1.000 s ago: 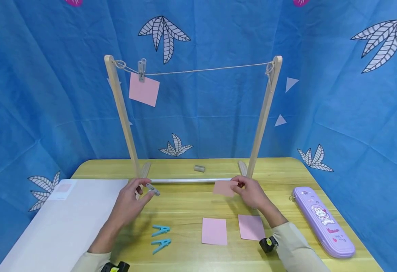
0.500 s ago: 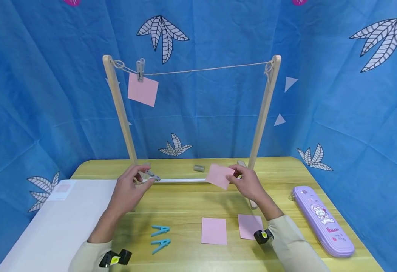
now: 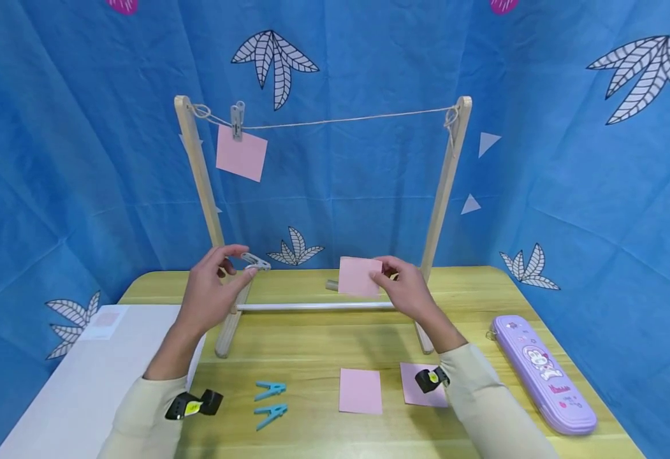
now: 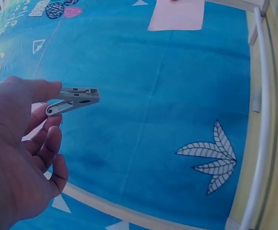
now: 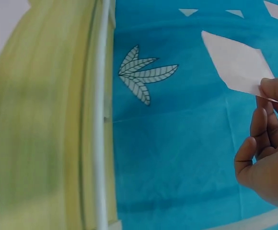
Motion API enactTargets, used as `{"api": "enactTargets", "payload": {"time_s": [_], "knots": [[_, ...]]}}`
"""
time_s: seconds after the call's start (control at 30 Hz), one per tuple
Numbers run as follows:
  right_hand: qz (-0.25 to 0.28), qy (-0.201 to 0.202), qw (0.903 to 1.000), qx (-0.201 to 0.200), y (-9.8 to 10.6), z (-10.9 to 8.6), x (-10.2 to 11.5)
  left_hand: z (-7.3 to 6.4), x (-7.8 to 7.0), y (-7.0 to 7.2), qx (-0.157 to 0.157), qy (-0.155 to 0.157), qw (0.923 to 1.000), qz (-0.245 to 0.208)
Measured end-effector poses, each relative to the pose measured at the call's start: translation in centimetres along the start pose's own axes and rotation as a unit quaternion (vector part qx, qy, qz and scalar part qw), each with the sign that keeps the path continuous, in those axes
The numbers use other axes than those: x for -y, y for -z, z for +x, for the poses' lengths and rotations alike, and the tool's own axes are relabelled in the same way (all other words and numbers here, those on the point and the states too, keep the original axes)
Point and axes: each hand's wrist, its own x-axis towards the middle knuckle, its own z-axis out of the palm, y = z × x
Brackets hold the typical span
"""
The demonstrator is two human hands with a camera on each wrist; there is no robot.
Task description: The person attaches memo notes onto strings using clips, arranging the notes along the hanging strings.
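Note:
My left hand pinches a grey clothespin by its handles between thumb and forefinger, in front of the frame's left post. In my right hand a square pink paper note is held by its right edge, between thumb and fingers, raised above the table. A string runs between the tops of the wooden posts. Near its left end, another grey clothespin grips a second pink note, which hangs tilted.
On the table lie two blue clothespins, two pink notes and a purple pencil case. A white board covers the left side. A white rod joins the posts low down; a small grey cylinder lies behind it.
Both hands have risen from near the table toward the string. The clothespin came up with the left hand; the note moved up and left with the right and now faces the head camera.

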Motion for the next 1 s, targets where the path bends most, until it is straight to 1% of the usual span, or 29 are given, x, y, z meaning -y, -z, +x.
{"api": "enactTargets", "payload": {"time_s": [0.17, 0.33, 0.5, 0.67, 0.77, 1.0], "knots": [[0.022, 0.019, 0.9994, -0.017, 0.3, 1.3, 1.0, 0.9, -0.5, 0.2, -0.007, -0.007, 0.9999, -0.009], [0.027, 0.032, 0.9987, -0.027, 0.9, 2.5, 2.0, 1.6, -0.8, 0.3, -0.015, -0.016, 0.9995, -0.022], [0.03, 0.046, 0.9982, -0.025, 1.4, 3.6, 3.4, 2.4, -1.4, 0.6, -0.021, -0.017, 0.9991, -0.033], [0.03, 0.062, 0.9972, -0.03, 1.8, 4.9, 4.8, 3.3, -2.1, 1.1, -0.031, -0.008, 0.9987, -0.04], [0.03, 0.067, 0.9967, -0.035, 2.1, 5.7, 5.7, 4.0, -2.7, 1.5, -0.039, -0.006, 0.9983, -0.042], [0.043, 0.061, 0.9965, -0.039, 2.7, 7.3, 7.3, 5.6, -4.0, 2.3, -0.053, -0.016, 0.998, -0.031]]}}
